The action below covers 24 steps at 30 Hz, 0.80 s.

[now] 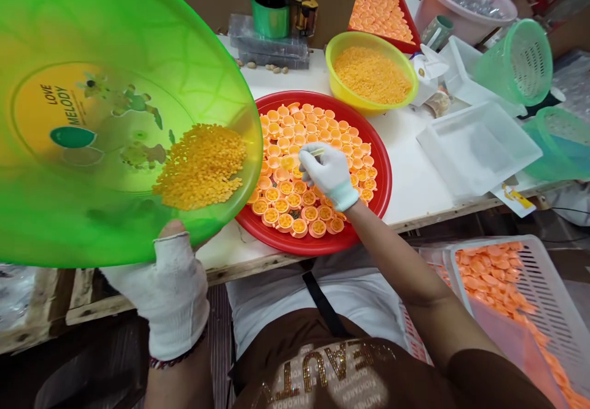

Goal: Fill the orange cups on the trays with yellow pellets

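Observation:
My left hand (pixel 170 286), in a white glove, grips the lower rim of a tilted green basin (pixel 115 218) with cartoon prints. A heap of small yellow pellets (pixel 207 166) lies against the basin's low right side. Over a round red tray (pixel 313 248) my gloved right hand (pixel 326 172) is closed in a pinch; a thin pale-yellow bit shows at its fingers, too small to name. Beneath it, many tiny orange cups (pixel 318 212) on saucers cover the tray. Those nearest me hold yellow pellets; the insides of the far ones look paler.
A yellow bowl (pixel 332 71) of pellets stands behind the tray. Further back are a red tray of orange pieces (pixel 380 13) and a pink tub (pixel 428 10). White trays (pixel 479 148) and green baskets (pixel 530 65) sit right. A crate (pixel 548 280) of orange pieces is below.

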Tool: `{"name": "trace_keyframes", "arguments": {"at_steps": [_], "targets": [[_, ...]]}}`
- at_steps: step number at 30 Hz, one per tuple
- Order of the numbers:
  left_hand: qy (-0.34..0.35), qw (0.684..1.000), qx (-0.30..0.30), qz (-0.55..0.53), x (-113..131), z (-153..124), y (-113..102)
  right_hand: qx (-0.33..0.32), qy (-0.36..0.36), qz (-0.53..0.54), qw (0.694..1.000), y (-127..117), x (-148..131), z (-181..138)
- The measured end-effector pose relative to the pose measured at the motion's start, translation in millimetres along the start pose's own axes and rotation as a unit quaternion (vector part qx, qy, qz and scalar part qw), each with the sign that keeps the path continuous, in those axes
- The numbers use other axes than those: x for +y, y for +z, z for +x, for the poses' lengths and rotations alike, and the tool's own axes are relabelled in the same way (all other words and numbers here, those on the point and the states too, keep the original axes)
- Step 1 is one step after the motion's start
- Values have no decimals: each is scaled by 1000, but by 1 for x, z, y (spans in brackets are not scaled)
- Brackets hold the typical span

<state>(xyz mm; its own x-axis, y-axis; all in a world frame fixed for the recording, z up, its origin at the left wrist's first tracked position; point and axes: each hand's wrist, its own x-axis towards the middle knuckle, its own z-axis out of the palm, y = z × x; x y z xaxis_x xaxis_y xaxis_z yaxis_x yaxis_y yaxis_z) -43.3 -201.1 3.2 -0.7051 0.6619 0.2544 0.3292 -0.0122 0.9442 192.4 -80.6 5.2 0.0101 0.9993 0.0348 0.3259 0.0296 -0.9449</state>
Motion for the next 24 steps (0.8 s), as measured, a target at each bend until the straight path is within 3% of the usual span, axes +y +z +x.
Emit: {"name": "trace_keyframes", "arguments": {"at_steps": [4,7,11,17,20,24], "targets": [[-4,1000,-1,-31,1,1,2,-28,-160,-133,978,4,2,-8],[23,998,-14,-64,1,-1,6,-5,-184,-133,974,6,-9,-14],[44,996,-32,-70,-3,-6,7,2,-120,-90,989,24,-26,-17],[3,995,-53,-83,-3,-15,10,-112,78,56,989,65,-37,-17],[5,995,-42,-94,-3,-14,12,-123,139,129,974,67,-40,-18],[27,995,-15,-97,-8,-5,6,-104,138,179,969,54,-39,-16]]}}
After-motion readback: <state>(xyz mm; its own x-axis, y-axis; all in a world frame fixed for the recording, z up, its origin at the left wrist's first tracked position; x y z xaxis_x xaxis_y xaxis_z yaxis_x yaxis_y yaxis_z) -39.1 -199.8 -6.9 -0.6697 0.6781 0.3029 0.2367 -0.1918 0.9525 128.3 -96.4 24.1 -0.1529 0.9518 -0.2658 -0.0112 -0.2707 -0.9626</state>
